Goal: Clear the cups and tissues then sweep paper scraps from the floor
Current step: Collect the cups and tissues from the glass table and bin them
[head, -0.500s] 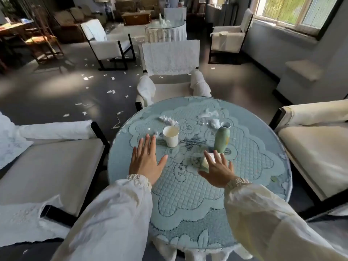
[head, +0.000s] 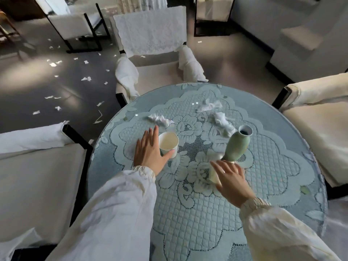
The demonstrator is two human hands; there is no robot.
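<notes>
On the round table [head: 282,166], left hand [head: 150,151] spread beside an unmarked paper cup [head: 168,145], right hand [head: 232,178] spread over another.

Both arms reach forward in loose white sleeves gathered at the wrists. The left hand [head: 150,153] is spread flat, palm down, fingers [head: 149,137] straight and close together, pointing away from the body, with the thumb splayed out to the right. The right hand [head: 232,178] is also unclenched, palm down and turned slightly inward, its fingers [head: 219,167] loosely fanned and angled up and to the left, gripping nothing.
</notes>
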